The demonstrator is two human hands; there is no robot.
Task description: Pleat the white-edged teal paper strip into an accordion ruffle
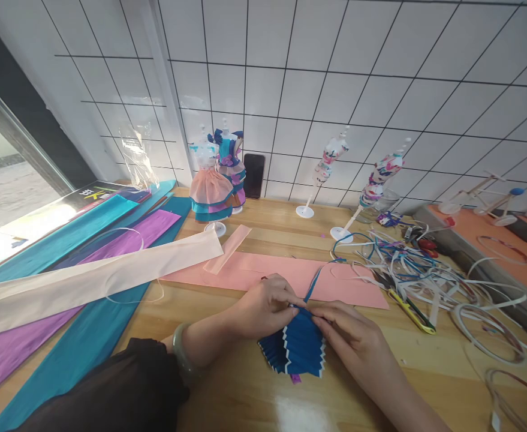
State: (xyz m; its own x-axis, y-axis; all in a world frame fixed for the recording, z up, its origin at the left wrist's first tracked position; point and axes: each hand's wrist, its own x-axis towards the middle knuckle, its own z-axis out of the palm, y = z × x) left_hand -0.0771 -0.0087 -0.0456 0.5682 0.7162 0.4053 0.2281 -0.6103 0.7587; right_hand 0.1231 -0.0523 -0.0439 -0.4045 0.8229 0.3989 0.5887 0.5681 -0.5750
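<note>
My left hand (263, 306) and my right hand (348, 333) pinch the top of a pleated blue paper fan (295, 348) that rests on the wooden table (254, 390). A thin blue ribbon (312, 285) runs up from where my fingers meet. The fan spreads open toward me, with a white zigzag edge. A pink paper sheet (285, 270) lies just beyond my hands. A green bangle sits on my left wrist, and a dark sleeve covers that forearm.
Long strips of cream (87, 282), purple (110, 252) and teal paper (78, 348) lie at left. Dressed mini mannequins (213, 186) and two bare ones (328, 165) stand by the tiled wall beside a phone (254, 175). A tangle of ribbons (416, 270) and yellow-handled scissors (409, 309) lie right.
</note>
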